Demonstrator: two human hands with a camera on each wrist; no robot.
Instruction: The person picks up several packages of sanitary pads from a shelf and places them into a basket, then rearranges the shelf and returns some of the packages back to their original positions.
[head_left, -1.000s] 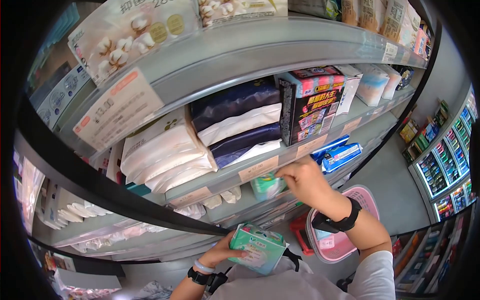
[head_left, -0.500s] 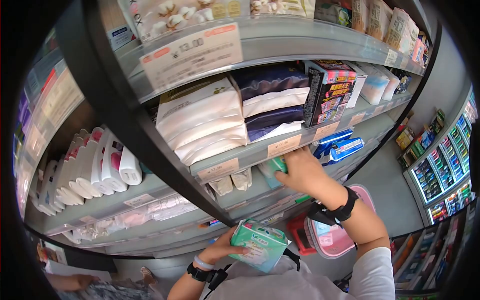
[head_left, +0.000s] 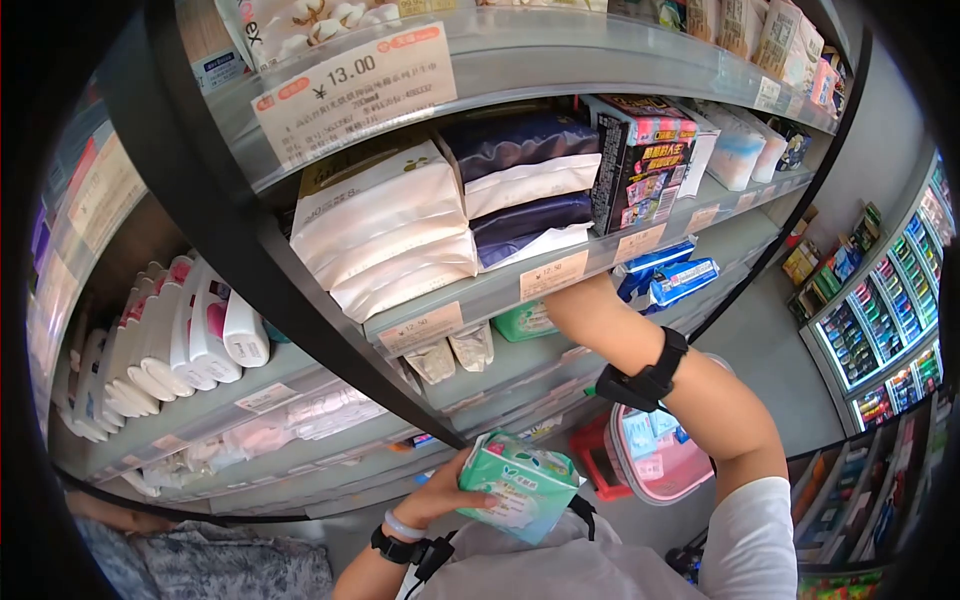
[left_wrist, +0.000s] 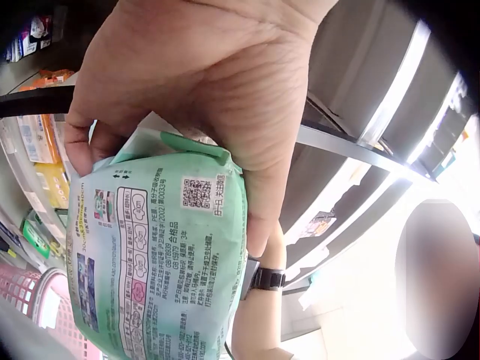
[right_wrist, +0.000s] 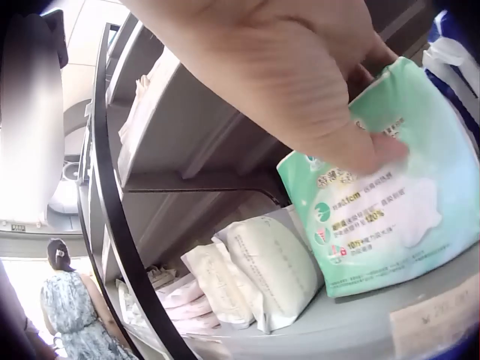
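My left hand point(head_left: 438, 497) grips a green pack of sanitary pads point(head_left: 520, 492) low in front of my body. In the left wrist view, the thumb lies along one side of this pack point(left_wrist: 157, 255) and the fingers are at the other; printed text and a QR code face the camera. My right hand point(right_wrist: 300, 82) reaches under a shelf and holds a second green pad pack point(right_wrist: 382, 217), thumb across its front and fingers behind its top edge. That pack sits on the shelf board. In the head view the shelf above hides most of the right hand.
White packs point(right_wrist: 270, 266) stand beside the second green pack, and blue packs point(head_left: 684, 281) lie to its right. A black shelf post point(head_left: 250, 260) runs down at left. A pink basket point(head_left: 640, 490) is below my right arm. A person in a patterned dress point(right_wrist: 79, 307) stands behind.
My right hand has moved from the shelf edge deeper under it, onto the second green pack. The left hand keeps its pack in place. The head view has swung left.
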